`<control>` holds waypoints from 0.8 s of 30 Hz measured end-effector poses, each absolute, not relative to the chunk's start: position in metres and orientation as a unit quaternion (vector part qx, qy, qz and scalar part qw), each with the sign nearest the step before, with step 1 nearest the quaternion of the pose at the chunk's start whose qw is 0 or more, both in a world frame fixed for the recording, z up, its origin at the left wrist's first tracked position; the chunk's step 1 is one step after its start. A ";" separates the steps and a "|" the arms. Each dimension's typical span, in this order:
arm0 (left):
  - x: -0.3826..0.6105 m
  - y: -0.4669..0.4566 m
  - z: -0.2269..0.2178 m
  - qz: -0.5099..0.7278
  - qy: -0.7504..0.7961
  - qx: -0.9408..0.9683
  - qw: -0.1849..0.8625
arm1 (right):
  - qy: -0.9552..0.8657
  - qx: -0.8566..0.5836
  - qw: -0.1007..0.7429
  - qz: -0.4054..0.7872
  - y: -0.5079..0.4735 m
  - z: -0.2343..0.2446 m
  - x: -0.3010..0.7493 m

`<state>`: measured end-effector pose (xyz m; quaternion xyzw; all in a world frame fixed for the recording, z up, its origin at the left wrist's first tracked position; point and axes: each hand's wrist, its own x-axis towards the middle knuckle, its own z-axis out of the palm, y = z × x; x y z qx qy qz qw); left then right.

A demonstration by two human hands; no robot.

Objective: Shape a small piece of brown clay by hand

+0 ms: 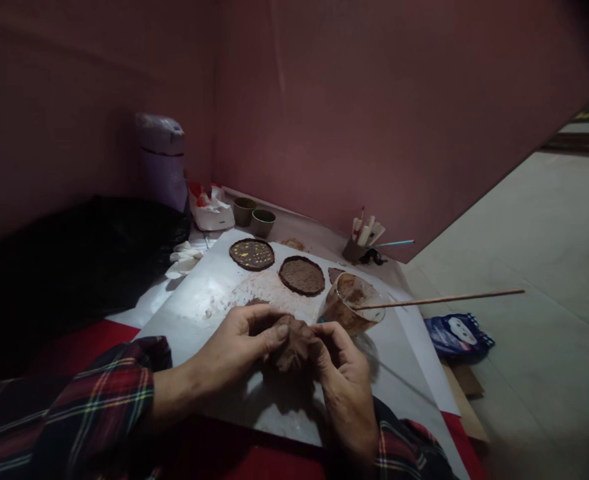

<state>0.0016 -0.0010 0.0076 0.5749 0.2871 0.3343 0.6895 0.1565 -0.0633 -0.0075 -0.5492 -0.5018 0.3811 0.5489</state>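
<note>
A lump of brown clay [293,347] is held up over the white sheet, pinched between both hands. My left hand [247,340] grips its left side, with the thumb pressed on top. On the right side, my right hand [342,373] has its thumb and fingers closed on the clay's edge. Just behind my right hand stands a clay-smeared clear cup [342,310] with a long thin stick [449,298] leaning out to the right. Beyond the hands lie a round brown clay disc with a raised rim [302,275] and a similar disc with yellow specks [252,254].
Two small dark cups [263,223] and a tissue pack [213,212] stand near the wall. A holder with tools [355,250] is at the back right. A purple lidded bin [164,167] and a black bag [84,267] are at left. A blue packet [457,335] lies at right.
</note>
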 end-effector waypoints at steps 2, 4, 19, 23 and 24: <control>0.002 -0.001 0.006 0.344 0.298 0.556 0.695 | -0.500 -0.546 0.554 0.381 -0.062 -0.007 0.159; 0.002 -0.001 0.004 0.357 0.305 0.531 0.706 | -0.490 -0.554 0.561 0.371 -0.062 -0.007 0.160; 0.000 -0.001 0.003 0.339 0.279 0.495 0.750 | -0.455 -0.537 0.590 0.395 -0.064 -0.003 0.155; 0.000 0.001 0.004 0.332 0.273 0.520 0.739 | -0.466 -0.536 0.586 0.391 -0.065 -0.003 0.156; 0.000 0.001 0.004 0.330 0.265 0.531 0.734 | -0.467 -0.536 0.586 0.389 -0.065 -0.002 0.155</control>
